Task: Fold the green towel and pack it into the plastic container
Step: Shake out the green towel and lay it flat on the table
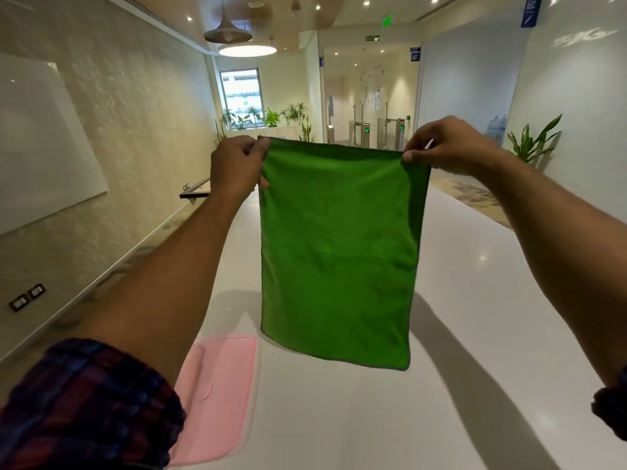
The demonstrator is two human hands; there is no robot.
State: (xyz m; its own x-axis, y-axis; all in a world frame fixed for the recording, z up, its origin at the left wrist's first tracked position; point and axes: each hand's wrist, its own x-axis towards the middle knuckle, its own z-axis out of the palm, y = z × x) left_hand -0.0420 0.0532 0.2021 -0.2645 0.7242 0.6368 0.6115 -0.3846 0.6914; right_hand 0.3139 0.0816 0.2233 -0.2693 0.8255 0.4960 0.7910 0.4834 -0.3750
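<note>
We hold a green microfibre towel with dark stitched edging [336, 252] up in the air, spread flat and hanging over a glossy white table [475, 300]. Our left hand [237, 164] pinches its top left corner, our right hand [444, 147] its top right corner, fingers closed tight on the cloth. A flat pink plastic piece, perhaps the container or its lid [217, 398], lies on the near left of the table, below the towel; we cannot tell which it is. The risk, as we judge it: either pinch slipping would drop a corner and spoil the fold, or uneven hands would skew the edges.
</note>
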